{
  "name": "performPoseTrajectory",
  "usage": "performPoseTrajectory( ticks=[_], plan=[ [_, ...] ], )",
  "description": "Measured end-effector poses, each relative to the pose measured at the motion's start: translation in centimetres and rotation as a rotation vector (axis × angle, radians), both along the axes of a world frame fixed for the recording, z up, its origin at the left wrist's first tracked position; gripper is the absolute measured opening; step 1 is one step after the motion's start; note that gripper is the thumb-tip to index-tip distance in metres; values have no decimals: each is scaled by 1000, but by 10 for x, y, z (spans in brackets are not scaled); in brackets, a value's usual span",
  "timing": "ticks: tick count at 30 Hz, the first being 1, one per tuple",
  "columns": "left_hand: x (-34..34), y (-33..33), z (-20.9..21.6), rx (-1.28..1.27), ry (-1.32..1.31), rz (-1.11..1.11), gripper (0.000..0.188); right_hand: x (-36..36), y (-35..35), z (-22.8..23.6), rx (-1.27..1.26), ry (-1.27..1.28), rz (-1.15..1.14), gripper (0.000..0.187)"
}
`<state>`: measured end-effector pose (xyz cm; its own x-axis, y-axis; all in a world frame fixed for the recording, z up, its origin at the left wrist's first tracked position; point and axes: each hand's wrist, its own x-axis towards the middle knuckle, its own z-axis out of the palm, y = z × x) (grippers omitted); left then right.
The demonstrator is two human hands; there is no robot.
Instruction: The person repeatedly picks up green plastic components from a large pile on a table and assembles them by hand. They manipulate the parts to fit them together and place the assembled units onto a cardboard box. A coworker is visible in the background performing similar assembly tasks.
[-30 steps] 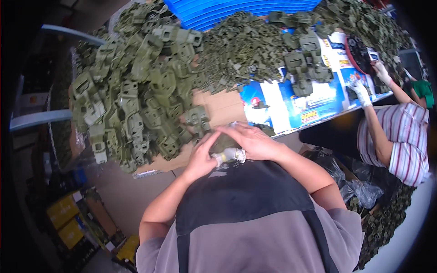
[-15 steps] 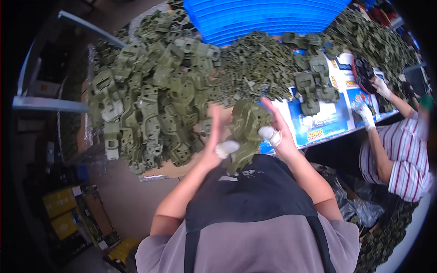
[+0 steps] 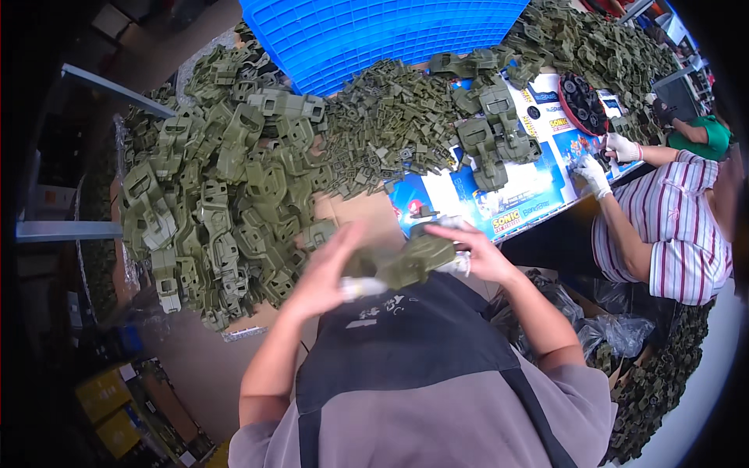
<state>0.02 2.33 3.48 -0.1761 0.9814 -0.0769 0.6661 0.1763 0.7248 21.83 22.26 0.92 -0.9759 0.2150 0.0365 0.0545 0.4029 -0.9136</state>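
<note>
In front of my apron I have an olive-green moulded plastic toy vehicle shell [image 3: 417, 261], tilted sideways between both hands. My right hand [image 3: 482, 253] grips its right end, fingers over the top and a white-wrapped thumb at the side. Around the left end is my left hand [image 3: 320, 277], its fingers smeared by motion and its white-wrapped thumb against the shell's lower side. Just beyond the shell, a small dark green part [image 3: 424, 212] shows on the table. Nearest to my left hand is a large pile of similar green shells [image 3: 234, 179].
A big blue plastic crate [image 3: 390, 31] stands behind a heap of small green parts [image 3: 398, 117]. Several stacked shells [image 3: 493, 132] lie on the printed sheet [image 3: 519, 195]. At right, a co-worker in a striped shirt [image 3: 663, 214] works beside a red tray of black wheels [image 3: 583, 105].
The shell has turned from upright to nearly sideways between my hands and come lower. My hands have lowered with it. The whole view has shifted, moving the table's things left in the picture.
</note>
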Motion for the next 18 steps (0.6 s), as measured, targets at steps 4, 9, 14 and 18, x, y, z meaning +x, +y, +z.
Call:
performPoseTrajectory(
  ticks=[4, 9, 14, 18],
  plan=[
    [10, -18, -23, 166, -467, 176, 112, 16, -28, -29, -923, -28, -383, 67],
    [26, -6, -3, 441, -916, 442, 93, 0, -40, -27, -716, 116, -314, 69],
    [7, -11, -17, 587, -847, 456, 66, -10, -58, -34, -560, 176, -393, 69],
    [-13, 24, -36, 256, -1019, 562, 81, -22, -45, -42, -574, 98, -443, 65]
  ],
)
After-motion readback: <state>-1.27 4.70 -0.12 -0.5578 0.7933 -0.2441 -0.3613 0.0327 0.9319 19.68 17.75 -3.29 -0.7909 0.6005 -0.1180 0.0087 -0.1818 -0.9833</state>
